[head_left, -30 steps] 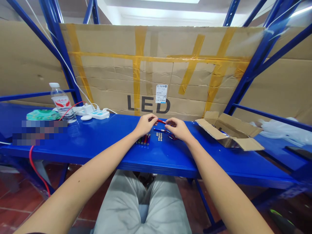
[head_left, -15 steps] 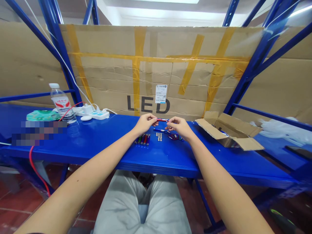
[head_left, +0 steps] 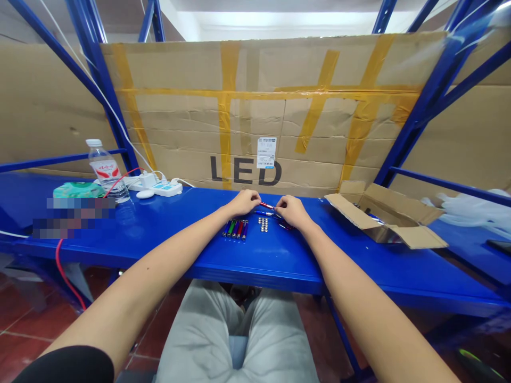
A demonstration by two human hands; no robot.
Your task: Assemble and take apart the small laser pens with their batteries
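Observation:
A slim red metal tube (head_left: 267,205), like a small penlight, spans the gap between my hands just above the blue table. My left hand (head_left: 245,202) pinches its left end. At the other end, the fingers of my right hand (head_left: 293,211) are closed on the tip, partly hiding it. Below it lies a blue tube (head_left: 263,213) with a silver end. Small silver button cells (head_left: 264,224) sit in two columns nearer to me. Left of them, several coloured tubes (head_left: 235,230) lie side by side. Dark and coloured pieces (head_left: 285,225) are partly covered by my right hand.
An open cardboard box (head_left: 429,242) with small parts inside stands to the right, clear plastic bags (head_left: 475,213) beyond it. On the left are a water bottle (head_left: 107,170), a green packet (head_left: 75,190) and a power strip (head_left: 170,188) with cables. A cardboard wall (head_left: 179,133) closes the back.
Both hands have sunk slightly toward the table, and the red tube now tilts down to the right. My right hand has turned over more, covering more of the pieces beneath. The view has shifted slightly.

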